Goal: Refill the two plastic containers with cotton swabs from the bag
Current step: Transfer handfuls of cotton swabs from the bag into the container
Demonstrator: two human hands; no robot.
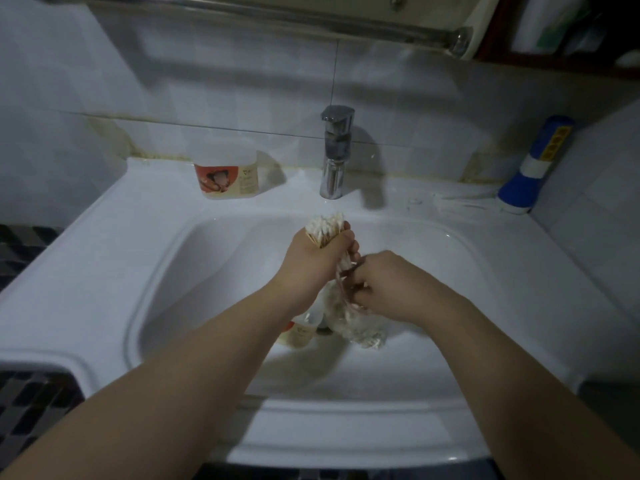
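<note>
- Both bare forearms reached forward from the bottom edge over the white sink [104, 271], meeting above its basin.
- Low in the basin, one plastic container [300, 333] with an orange-and-cream label lay partly hidden under the left wrist and just beside the bag. Whether it stood upright or tilted could not be told.
- The clear plastic bag [356, 323] hung crumpled over the basin with more swabs blurred inside it, its neck bunched up towards the hands.
- The right hand [384, 285] had its fingers curled tight round the gathered neck of the bag, holding it up.
- The left hand [317, 259] was closed in a fist round a thick bundle of cotton swabs [327, 226], touching the right hand at the bag's neck. The swabs' white tips stuck up out of the top of the fist, and their lower ends ran down towards the bag's mouth.
- Behind the hands, a chrome tap [335, 152] stood upright on the back ledge.
- Left of the tap, well apart from the hands, the second plastic container [225, 171] stood upright on the ledge, with a frosted top and the same orange label.
- In the far right corner a blue-and-white bottle [535, 168] leaned against the tiled wall [104, 81].
- A metal rail [277, 13] ran across the top.
</note>
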